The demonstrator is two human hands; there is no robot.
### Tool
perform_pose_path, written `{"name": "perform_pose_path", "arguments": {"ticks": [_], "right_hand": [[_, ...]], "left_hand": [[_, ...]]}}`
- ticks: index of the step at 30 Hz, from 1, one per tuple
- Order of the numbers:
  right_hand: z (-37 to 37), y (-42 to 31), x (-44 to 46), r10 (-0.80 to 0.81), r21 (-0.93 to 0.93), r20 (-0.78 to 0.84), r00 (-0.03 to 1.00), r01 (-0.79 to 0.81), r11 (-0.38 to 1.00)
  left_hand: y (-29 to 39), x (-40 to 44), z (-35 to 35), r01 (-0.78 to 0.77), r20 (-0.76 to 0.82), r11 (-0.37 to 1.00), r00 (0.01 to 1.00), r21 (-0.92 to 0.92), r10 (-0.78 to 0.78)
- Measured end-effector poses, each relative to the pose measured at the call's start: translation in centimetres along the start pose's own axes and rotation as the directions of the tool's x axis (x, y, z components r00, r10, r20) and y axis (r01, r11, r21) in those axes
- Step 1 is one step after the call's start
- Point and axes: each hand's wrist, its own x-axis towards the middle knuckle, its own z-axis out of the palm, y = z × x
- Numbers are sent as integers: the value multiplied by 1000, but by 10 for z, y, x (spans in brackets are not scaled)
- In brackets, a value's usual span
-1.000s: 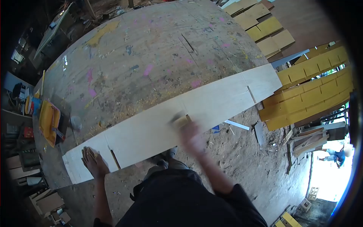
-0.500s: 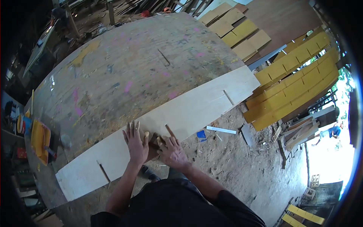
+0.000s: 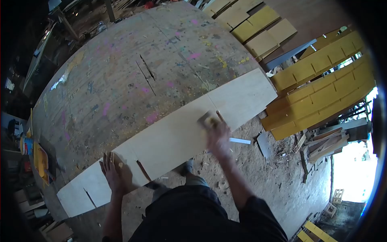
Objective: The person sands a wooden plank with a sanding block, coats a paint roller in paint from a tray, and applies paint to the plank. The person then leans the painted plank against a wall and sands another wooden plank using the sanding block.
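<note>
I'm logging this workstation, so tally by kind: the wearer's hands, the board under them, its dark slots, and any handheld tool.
Hands: 2 (left hand, right hand)
Pale board: 1
Dark slots: 3
Handheld tool, blurred: 1
Total: 7

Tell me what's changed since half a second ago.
The left hand has moved left along the pale board and rests on it; the right hand, holding a small block, has moved right and farther from the body. The slots are spaced differently, one now near the left end; flipped or swapped, I can't tell. The table and yellow boards stayed put.
</note>
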Motion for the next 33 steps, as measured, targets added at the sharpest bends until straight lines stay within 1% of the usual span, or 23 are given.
{"name": "perform_pose_path", "arguments": {"ticks": [1, 3, 5, 6, 7, 9, 10, 11, 13, 15, 17, 18, 19, 21, 24, 25, 27, 28, 29, 31, 33], "right_hand": [[-20, 17, 34, 162, 198, 78, 984, -175, 965], [-29, 27, 35, 117, 210, 147, 982, -146, 967], [-50, 21, 6, 70, 126, 120, 990, -85, 988], [-56, 19, -1, 70, 123, 88, 994, -81, 989], [-52, 23, 2, 68, 122, 102, 993, -80, 989], [-42, 24, 24, 114, 202, 116, 987, -135, 970], [-34, 27, 40, 115, 251, 105, 988, -138, 958], [-37, 29, 39, 105, 253, 108, 989, -130, 959], [-44, 32, 38, 88, 317, 126, 988, -124, 940], [-52, 40, 11, 51, 291, 126, 991, -86, 953], [-50, 44, -13, 27, 204, 84, 996, -44, 978], [-51, 43, 0, 21, 196, 98, 995, -40, 980], [-45, 41, 18, 41, 231, 108, 993, -65, 971], [-23, 44, 50, 27, 212, 82, 996, -44, 976], [-37, 49, 35, 61, 261, 134, 989, -94, 961], [-42, 53, 26, 56, 256, 123, 991, -86, 963], [-60, 57, 5, 68, 200, 94, 993, -86, 976], [-51, 58, 7, 60, 176, 78, 995, -73, 982], [-42, 58, 19, 73, 189, 103, 992, -92, 978], [-23, 56, 55, 90, 270, 65, 994, -104, 957], [-27, 59, 49, 76, 298, 70, 995, -93, 950]], "left_hand": [[2, -2, 0, 9, 11, 1000, 1000, 10, -9], [3, 1, 1, -15, -36, 1000, 999, -17, 15], [-1, 4, 5, -13, -50, 1000, 999, -2, 13], [1, 3, 6, -7, -48, 1000, 999, 6, 7], [2, 0, 7, 1, -36, 1000, 999, 5, 0], [8, 3, 2, -3, -38, 1000, 999, 22, 4], [10, 3, 2, 5, -35, 1000, 999, 26, -4], [12, 0, 2, 15, -35, 1000, 999, 26, -14], [11, 5, 0, -9, -40, 1000, 999, 30, 10], [6, 8, 4, -11, -62, 999, 998, 42, 13], [9, -1, 7, 2, -48, 999, 999, 50, 0], [11, 1, 5, -5, -52, 999, 999, 39, 7], [12, 5, 2, -16, -59, 999, 998, 33, 18], [16, 1, 2, -9, -57, 999, 998, 39, 11], [11, 6, 3, -28, -69, 999, 997, 41, 31], [6, 5, 4, -19, -65, 998, 998, 53, 23], [8, 5, 8, -2, -50, 998, 999, 59, 5], [6, 4, 9, -15, -63, 999, 998, 51, 19], [7, 4, 7, -32, -80, 999, 996, 44, 35], [10, 3, 4, -32, -76, 999, 997, 43, 35], [7, 3, 2, -42, -75, 998, 996, 42, 45]]}}
